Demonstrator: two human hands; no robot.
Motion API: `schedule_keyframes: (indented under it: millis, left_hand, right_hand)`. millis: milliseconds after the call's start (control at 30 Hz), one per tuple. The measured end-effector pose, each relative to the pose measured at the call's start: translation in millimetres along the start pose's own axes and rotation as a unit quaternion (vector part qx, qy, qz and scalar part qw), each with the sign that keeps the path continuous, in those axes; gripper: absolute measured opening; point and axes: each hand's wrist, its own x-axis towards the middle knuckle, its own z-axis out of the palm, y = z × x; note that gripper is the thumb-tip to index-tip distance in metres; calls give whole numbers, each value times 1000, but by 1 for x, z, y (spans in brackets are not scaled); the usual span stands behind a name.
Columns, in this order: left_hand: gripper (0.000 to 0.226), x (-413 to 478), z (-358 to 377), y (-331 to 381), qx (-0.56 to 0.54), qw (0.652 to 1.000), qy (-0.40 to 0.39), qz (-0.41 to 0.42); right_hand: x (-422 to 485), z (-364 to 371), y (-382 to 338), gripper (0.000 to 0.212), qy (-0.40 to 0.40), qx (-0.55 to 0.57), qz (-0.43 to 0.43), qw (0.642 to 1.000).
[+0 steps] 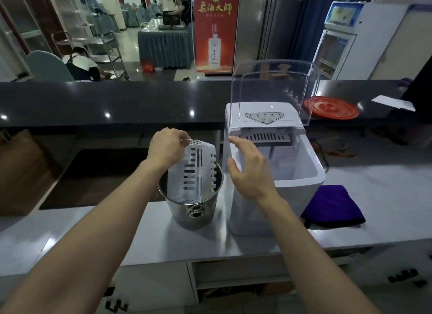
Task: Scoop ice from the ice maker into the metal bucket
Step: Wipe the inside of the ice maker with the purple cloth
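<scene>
The left hand (167, 147) pinches the top edge of the slotted basket (194, 173), which stands steeply in the metal bucket (198, 213) just left of the ice maker (252, 213), the nearer right hand (250, 171) hovering there, fingers loosely spread.

Grey worktop (163, 239): metal bucket (198, 211) upright near centre; white ice maker (252, 211) just beside it on the right; folded purple cloth (332, 206) right of that. Black ledge (117, 98) behind, far side: red round lid (332, 108), white paper (392, 102) far right.
</scene>
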Motion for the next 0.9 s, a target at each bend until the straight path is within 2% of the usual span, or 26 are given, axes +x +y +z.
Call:
schedule_keyframes:
  millis: [100,233,300,400,467,600,700,767,833,900]
  left_hand:
    - [16,-2,-6,2,-27,999,19,6]
    - [15,-2,-28,8,-69,993,88,37]
    - [14,-1,-44,15,-101,988,107,53]
    - [14,-4,-70,32,-114,981,120,105]
    - [15,-7,-82,44,-109,975,119,152]
    - [15,-12,-95,64,-105,965,124,207]
    - [12,-15,-97,74,-109,965,129,202]
    - [12,-19,-97,79,-120,965,118,199]
    - [17,-20,-96,82,-141,963,95,207]
    - [33,-20,-96,81,-160,964,73,199]
  right_hand:
    - [1,-2,3,48,-12,-7,-1,1000]
    - [3,-5,-2,46,-43,-11,0,999]
    - [6,-3,-5,56,-45,-15,14,999]
    - [13,-1,-15,86,-35,-16,32,999]
    - [19,-3,-23,91,-25,13,33,999]
    - [31,-8,-38,69,13,-11,12,1000]
    - [35,-11,-43,44,37,-25,13,999]
    - [34,-13,-44,35,43,-33,12,998]
    - [32,-14,-44,32,51,-44,12,998]
    - [30,-19,-42,26,70,-36,28,997]
